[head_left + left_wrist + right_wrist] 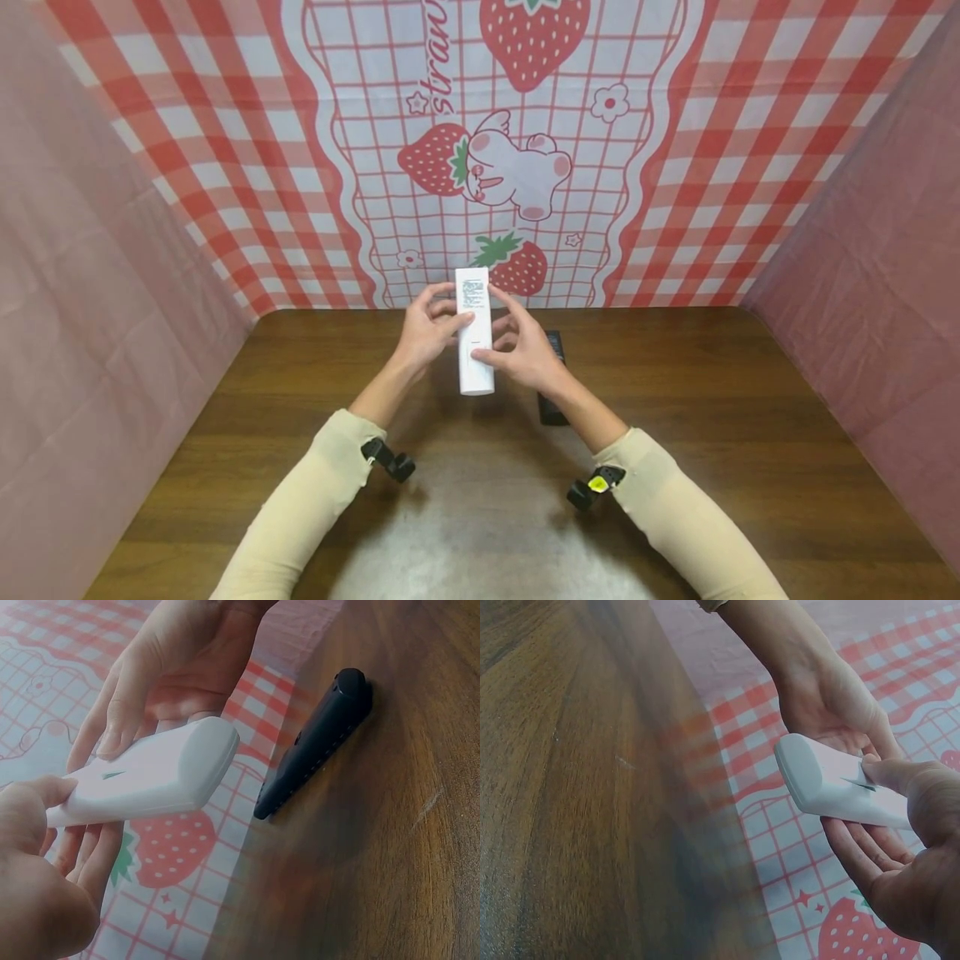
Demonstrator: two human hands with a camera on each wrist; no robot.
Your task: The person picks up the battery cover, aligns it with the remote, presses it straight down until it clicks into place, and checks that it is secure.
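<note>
Both hands hold a white remote control [480, 329] up over the table, its back with a printed label and a battery cover facing up. The left hand [431, 329] grips its left side, thumb across the back. From the other side the right hand [528, 350] holds it, with the thumb on the battery cover near a small slot. That dark slot shows in both wrist views, close to the blunt end of the remote control [817, 776]. Fingers of both hands pass underneath and are partly hidden.
A black remote control [319, 742] lies on the wooden table [675, 433], partly covered by the right wrist in the head view. Behind the table hangs a red-checked strawberry cloth [637, 167]. Pink cloth walls [862, 250] stand at both sides.
</note>
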